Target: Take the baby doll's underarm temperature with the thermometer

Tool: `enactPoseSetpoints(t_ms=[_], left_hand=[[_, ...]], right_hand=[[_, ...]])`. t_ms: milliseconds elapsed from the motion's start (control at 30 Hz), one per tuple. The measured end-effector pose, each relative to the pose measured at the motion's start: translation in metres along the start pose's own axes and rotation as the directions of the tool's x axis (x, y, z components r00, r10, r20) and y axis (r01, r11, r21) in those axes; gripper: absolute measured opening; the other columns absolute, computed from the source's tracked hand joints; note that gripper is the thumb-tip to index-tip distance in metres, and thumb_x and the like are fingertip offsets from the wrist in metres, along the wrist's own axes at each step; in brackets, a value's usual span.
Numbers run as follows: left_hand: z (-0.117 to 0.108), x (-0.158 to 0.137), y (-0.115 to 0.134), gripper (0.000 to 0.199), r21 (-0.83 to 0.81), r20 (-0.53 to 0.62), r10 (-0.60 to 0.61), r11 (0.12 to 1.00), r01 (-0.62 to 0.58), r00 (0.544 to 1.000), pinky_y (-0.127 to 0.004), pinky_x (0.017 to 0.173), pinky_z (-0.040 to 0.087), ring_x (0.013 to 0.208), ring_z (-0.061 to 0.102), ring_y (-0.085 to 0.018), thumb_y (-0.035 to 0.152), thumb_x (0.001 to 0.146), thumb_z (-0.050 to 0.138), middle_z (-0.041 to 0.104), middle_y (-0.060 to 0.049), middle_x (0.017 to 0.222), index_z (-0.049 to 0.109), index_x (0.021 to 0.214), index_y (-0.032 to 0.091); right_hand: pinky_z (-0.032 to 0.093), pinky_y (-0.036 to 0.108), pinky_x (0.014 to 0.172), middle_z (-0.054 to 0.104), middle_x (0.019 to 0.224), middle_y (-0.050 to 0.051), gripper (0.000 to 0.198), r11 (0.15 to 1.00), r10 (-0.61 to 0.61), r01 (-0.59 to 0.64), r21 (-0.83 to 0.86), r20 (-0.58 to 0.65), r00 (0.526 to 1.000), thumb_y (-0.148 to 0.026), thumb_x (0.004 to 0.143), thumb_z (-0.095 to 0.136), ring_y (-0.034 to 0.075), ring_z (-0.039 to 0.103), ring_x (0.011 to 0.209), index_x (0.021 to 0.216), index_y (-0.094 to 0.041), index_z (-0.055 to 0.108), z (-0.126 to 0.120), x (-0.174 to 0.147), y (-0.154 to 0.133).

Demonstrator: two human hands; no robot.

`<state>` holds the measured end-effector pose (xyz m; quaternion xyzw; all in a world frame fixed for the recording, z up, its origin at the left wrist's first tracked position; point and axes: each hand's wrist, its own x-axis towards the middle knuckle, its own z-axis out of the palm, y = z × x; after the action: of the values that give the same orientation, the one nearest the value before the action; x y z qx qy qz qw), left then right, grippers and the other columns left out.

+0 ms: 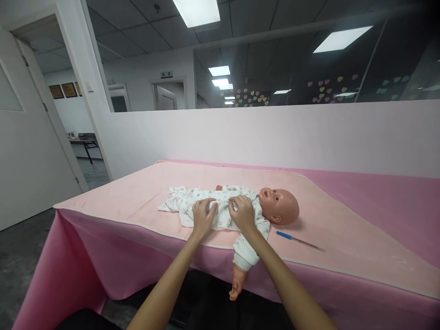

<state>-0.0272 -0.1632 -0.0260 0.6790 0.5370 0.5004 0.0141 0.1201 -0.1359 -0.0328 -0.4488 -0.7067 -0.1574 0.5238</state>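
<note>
A baby doll [282, 206] lies on its back, head to the right, dressed in a white patterned baby outfit [197, 208]. My left hand [203, 215] is at the outfit's front over the lower belly, thumb and fingertips curled in on the cloth. Close to its right, my right hand [243, 213] bends over the chest, with fingertips and thumb at the fabric of the same front. Folds of cloth show between the two hands. The doll's near arm [238, 279], in a white sleeve, hangs over the table edge. Exactly what the fingertips grip is too small to tell.
A blue-handled tool with a thin metal shaft [299, 239] lies right of the doll, below its head. Under everything is a peach mat [137, 192] on a pink tablecloth [137, 256]. A white wall [275, 137] with glass above it stands behind; a door [30, 123] is at left.
</note>
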Motion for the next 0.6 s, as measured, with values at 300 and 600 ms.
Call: enactPoseSetpoints(t_ms=[300, 600], left_hand=[[0.005, 0.001, -0.002, 0.029, 0.088, 0.071, -0.025, 0.996, 0.019, 0.997, -0.037, 0.089, 0.028, 0.092, 0.049, -0.02, 0.045, 0.079, 0.047, 0.065, 0.0, 0.08, 0.059, 0.065, 0.023], [0.001, 0.003, -0.013, 0.037, -0.037, -0.236, -0.206, 0.978, 0.203, 0.95, -0.037, 0.084, 0.033, 0.086, 0.052, -0.021, 0.044, 0.077, 0.049, 0.065, -0.001, 0.075, 0.053, 0.049, 0.021]], right_hand=[[0.033, 0.028, 0.072, 0.059, 0.068, 0.002, 0.015, 0.997, 0.046, -0.048, -0.066, -0.038, 0.998, -0.015, 0.077, 0.047, 0.016, 0.05, 0.072, 0.072, -0.018, 0.06, 0.001, 0.001, 0.003], [0.032, 0.028, 0.071, 0.061, 0.069, 0.002, 0.018, 0.986, 0.157, -0.161, -0.049, -0.078, 0.985, -0.016, 0.079, 0.043, 0.017, 0.05, 0.071, 0.074, -0.018, 0.06, -0.001, 0.0, 0.005]])
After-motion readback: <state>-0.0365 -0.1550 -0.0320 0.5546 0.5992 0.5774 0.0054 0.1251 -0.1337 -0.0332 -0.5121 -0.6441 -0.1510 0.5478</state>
